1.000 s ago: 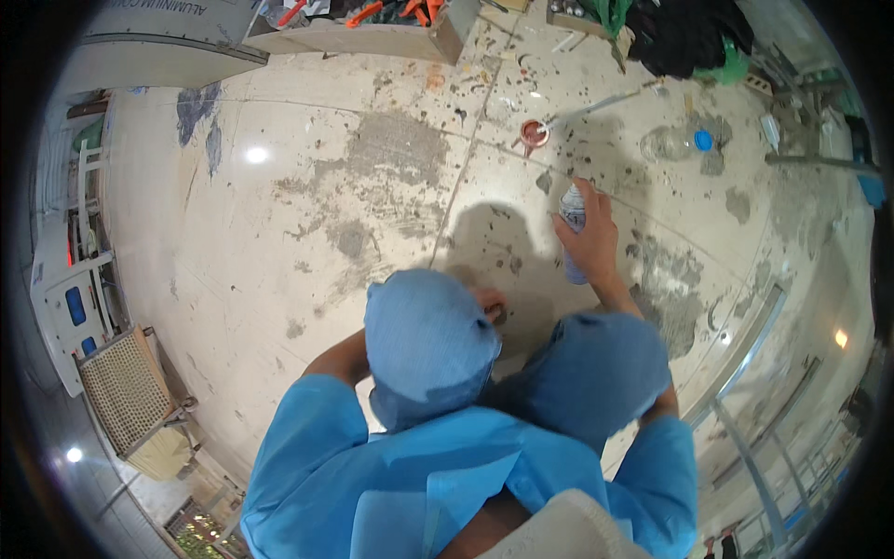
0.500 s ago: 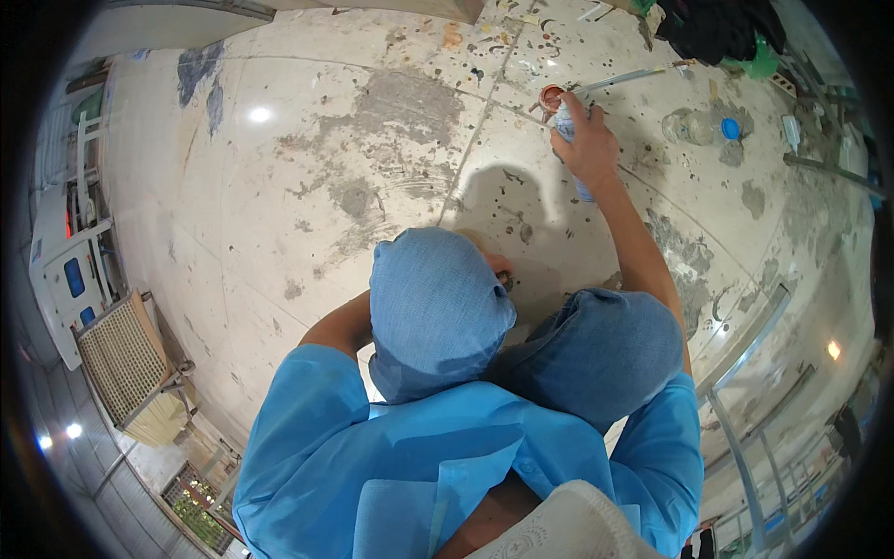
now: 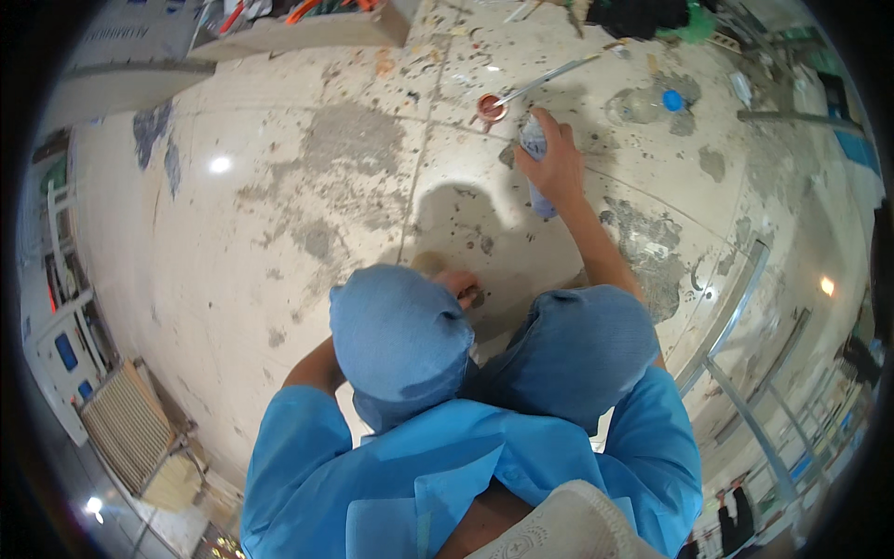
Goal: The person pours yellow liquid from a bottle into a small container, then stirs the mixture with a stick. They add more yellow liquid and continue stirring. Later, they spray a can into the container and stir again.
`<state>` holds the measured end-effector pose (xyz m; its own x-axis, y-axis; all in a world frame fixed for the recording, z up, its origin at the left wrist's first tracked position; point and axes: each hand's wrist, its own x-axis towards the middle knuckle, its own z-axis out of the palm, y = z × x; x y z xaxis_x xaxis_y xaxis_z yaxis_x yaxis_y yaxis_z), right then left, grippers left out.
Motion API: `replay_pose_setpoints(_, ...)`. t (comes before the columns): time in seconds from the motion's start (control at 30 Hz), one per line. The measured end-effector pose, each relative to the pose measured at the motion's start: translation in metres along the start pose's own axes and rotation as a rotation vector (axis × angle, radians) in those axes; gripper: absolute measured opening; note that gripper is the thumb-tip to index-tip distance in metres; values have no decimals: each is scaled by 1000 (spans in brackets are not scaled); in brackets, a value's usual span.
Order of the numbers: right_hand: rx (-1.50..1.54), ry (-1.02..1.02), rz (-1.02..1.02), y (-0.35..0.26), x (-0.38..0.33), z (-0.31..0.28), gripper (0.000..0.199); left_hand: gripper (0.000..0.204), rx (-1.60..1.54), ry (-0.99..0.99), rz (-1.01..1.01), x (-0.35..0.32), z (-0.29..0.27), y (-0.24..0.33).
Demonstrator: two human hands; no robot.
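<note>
Head view: I read the right hand (image 3: 557,168) as clamped around the can (image 3: 543,197), fingers wrapped across its upper part. The can is located ahead of the right knee (image 3: 591,326); I cannot tell whether its base touches the floor (image 3: 251,233). Near its far end sits the cup (image 3: 487,115), red inside, with a rod (image 3: 551,76) leaning out to the right. A clear bottle (image 3: 633,107) with a blue cap lies farther right. The left hand (image 3: 453,281) is partly hidden beyond the left knee (image 3: 400,326); I cannot tell whether its fingers grip anything.
</note>
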<state>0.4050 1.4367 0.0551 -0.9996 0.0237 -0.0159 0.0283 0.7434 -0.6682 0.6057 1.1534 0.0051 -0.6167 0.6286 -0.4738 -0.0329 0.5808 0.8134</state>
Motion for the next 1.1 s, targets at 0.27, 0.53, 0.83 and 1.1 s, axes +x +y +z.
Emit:
replay_pose_setpoints(0.27, -53, 378, 516, 78, -48, -106, 92, 30, -84, 153, -207, 10, -24, 21)
replay_pose_setpoints(0.53, -76, 795, 244, 181, 67, -187, 75, 71, -75, 647, -42, 130, -131, 41)
replay_pose_setpoints(0.83, 22, 359, 173, 230, 169, -210, 87, 97, 20, 746, -22, 210, -163, 51)
replay_pose_setpoints(1.1, 142, 513, 177, 221, 125, -229, 79, 80, 22, 830, 14, 223, -156, 50)
